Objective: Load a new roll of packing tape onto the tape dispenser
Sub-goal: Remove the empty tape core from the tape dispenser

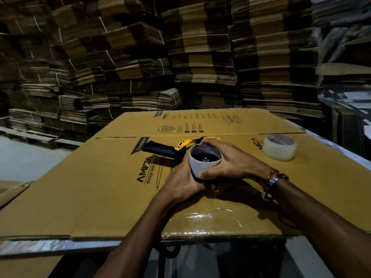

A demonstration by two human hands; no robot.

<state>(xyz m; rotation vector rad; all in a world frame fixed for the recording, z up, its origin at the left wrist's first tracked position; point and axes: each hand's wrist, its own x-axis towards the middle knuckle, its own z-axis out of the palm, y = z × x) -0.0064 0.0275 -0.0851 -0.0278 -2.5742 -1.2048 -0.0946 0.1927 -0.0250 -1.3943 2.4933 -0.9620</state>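
A black and yellow tape dispenser (160, 149) lies on its side on flattened cardboard, handle pointing left. A bare grey cardboard core (198, 164) sits on its spindle. My right hand (230, 161) wraps over the core from the right, thumb on its near wall, fingers reaching the yellow frame behind. My left hand (184, 182) grips the lower side of the core and the dispenser beneath it. A full roll of clear packing tape (279, 147) stands flat to the right, apart from both hands.
The flattened printed cardboard sheet (100, 187) covers the table, its near edge taped. Tall stacks of folded cartons (200, 57) fill the background. A wooden pallet (36, 137) lies on the floor at left.
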